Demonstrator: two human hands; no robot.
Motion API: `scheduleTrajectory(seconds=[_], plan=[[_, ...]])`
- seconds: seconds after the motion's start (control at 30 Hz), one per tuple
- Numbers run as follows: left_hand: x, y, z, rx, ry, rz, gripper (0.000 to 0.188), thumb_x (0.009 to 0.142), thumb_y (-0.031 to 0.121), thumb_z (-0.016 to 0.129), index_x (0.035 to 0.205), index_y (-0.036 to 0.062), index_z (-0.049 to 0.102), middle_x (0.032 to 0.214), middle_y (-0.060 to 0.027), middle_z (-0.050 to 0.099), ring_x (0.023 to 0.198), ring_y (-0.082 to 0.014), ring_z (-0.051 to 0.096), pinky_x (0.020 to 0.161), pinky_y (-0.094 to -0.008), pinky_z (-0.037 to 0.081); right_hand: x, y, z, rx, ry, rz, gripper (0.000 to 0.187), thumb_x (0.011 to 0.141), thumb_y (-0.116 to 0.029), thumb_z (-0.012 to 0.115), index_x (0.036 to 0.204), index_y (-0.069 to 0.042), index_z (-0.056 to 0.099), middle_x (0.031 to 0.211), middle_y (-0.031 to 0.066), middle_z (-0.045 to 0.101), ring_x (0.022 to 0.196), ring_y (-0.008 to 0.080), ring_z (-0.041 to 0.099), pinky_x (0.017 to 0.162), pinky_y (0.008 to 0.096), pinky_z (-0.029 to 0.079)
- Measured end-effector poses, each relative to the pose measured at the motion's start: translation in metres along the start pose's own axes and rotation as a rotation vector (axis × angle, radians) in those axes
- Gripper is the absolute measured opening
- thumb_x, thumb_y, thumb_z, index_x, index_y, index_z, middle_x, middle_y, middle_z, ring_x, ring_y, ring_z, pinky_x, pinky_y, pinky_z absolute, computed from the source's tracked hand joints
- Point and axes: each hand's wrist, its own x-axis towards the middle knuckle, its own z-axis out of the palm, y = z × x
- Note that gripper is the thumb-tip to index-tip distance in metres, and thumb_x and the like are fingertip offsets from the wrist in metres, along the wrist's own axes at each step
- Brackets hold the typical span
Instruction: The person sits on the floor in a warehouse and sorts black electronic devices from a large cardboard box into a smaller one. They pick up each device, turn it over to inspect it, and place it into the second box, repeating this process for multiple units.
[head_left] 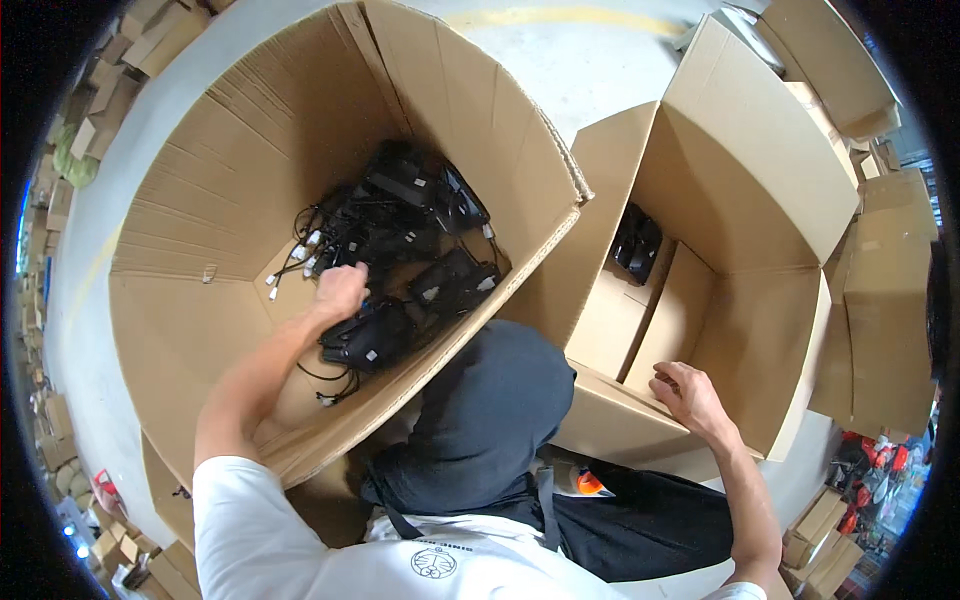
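Note:
My left hand (341, 290) reaches down into the large cardboard box (215, 215) on the left. Its fingers are closed among black devices (400, 185) with tangled black cables; what they grip, if anything, is hidden. White-tipped cable ends (311, 240) lie just beyond this hand, and another black device (370, 337) lies nearer to me. My right hand (690, 398) hovers at the near edge of the smaller cardboard box (745, 220) on the right, its fingers loosely bent and nothing visible in them. Inside that box, a black device (636, 243) rests toward the far left.
The big box's wall stands between my two arms. Raised flaps (760, 110) surround the right box, with more cardboard (885, 300) beyond it. Cardboard pieces and boxes (130, 85) line the left side. Red items (880, 480) are heaped at the lower right.

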Motion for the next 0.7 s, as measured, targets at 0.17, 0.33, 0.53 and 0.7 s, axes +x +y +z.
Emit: scheduleTrajectory(seconds=[0.17,0.33,0.53,0.7], plan=[[-0.039,-0.091,-0.072,-0.815,0.134,-0.16,0.031,0.092,0.018,0.074,0.113,-0.0031,0.065,0.087,-0.0138,0.074,0.077,-0.0251,0.073,0.065,-0.0371,0.057,0.011,-0.022,-0.008,-0.008,-0.022,-0.124,0.032,0.095,-0.019,0.069,0.117,0.005,0.069,0.109,0.0233,0.073,0.1,0.0334,0.073,0.089,0.0398,0.057],[-0.082,-0.008,-0.228,-1.365,0.213,-0.053,0.024,0.1,0.018,0.068,0.114,-0.0009,0.062,0.091,-0.0084,0.075,0.066,-0.0165,0.073,0.045,-0.0215,0.044,0.004,-0.109,-0.047,0.262,0.232,-0.311,0.032,0.097,-0.019,0.069,0.12,0.003,0.069,0.113,0.0187,0.074,0.103,0.0265,0.072,0.09,0.0368,0.057],[-0.12,0.084,-0.293,-1.563,0.344,0.2,0.029,0.098,0.023,0.073,0.116,0.0032,0.061,0.094,-0.0076,0.076,0.069,-0.0178,0.075,0.046,-0.0202,0.049,0.014,-0.26,-0.062,0.431,0.544,-0.711,0.095,0.087,-0.044,0.08,0.146,0.015,0.035,0.137,0.0391,0.051,0.132,0.0458,0.053,0.113,0.0482,0.041],[-0.121,0.118,-0.292,-1.651,0.225,0.221,0.026,0.097,0.023,0.074,0.114,0.0056,0.065,0.094,-0.0058,0.074,0.069,-0.0131,0.072,0.054,-0.0223,0.059,0.027,-0.27,-0.051,0.744,0.311,-0.514,0.108,0.078,-0.052,0.087,0.148,0.014,0.038,0.138,0.0301,0.057,0.129,0.0338,0.057,0.111,0.0386,0.044]])
